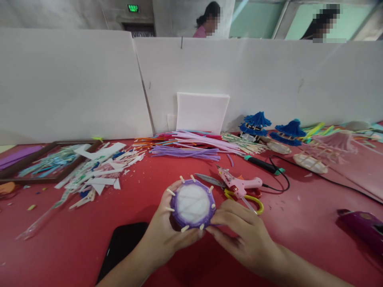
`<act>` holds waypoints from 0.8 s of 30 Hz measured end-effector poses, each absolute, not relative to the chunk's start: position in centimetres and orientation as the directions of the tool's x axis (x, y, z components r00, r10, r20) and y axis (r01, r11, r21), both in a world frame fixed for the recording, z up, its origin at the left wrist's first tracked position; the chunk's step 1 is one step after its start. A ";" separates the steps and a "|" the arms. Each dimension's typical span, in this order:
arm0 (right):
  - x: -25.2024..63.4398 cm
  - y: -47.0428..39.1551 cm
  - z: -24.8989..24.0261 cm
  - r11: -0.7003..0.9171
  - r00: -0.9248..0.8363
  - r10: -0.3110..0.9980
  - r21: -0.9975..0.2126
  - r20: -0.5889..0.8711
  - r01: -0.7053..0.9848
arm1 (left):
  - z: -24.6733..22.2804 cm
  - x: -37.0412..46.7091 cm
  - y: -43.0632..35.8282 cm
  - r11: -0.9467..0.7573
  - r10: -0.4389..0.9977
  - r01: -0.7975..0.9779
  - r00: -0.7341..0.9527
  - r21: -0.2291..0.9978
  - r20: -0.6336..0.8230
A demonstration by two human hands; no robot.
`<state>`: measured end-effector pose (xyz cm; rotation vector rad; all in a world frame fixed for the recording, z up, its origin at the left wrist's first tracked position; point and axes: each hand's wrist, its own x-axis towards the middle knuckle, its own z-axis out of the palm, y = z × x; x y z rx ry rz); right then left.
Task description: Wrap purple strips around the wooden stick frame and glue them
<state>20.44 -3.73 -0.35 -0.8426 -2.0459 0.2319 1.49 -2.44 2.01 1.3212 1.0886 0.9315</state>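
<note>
Both my hands hold a small round craft piece [192,204] above the red table [74,243]. It has a white centre, a purple fuzzy rim and several short wooden pegs sticking out around the edge. My left hand [164,235] cups it from below and the left. My right hand [241,231] pinches its lower right edge with the fingertips.
A pink glue gun [241,184] lies on yellow-handled scissors [248,198] just behind my right hand, its black cord [281,175] trailing right. Piles of chenille stems [185,146], paper scraps [98,169], a wooden frame [44,161], blue tasselled models [271,129] and a black phone [121,245] surround. White partitions [74,83] stand behind, with people beyond them.
</note>
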 end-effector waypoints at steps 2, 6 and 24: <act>20.3 -3.8 -0.3 0.752 -0.379 0.645 -0.462 0.664 0.471 | 2.3 1.7 -2.5 0.009 0.973 0.108 0.229 0.994 -0.034; 20.1 -4.0 -0.5 0.768 -0.371 0.621 -0.440 0.691 0.466 | 2.5 1.8 -2.4 -0.063 0.969 0.118 0.246 0.991 0.032; 20.5 -4.1 0.1 0.772 -0.342 0.625 -0.492 0.702 0.402 | 1.7 2.0 -2.6 -0.040 0.999 -0.006 0.017 0.999 0.040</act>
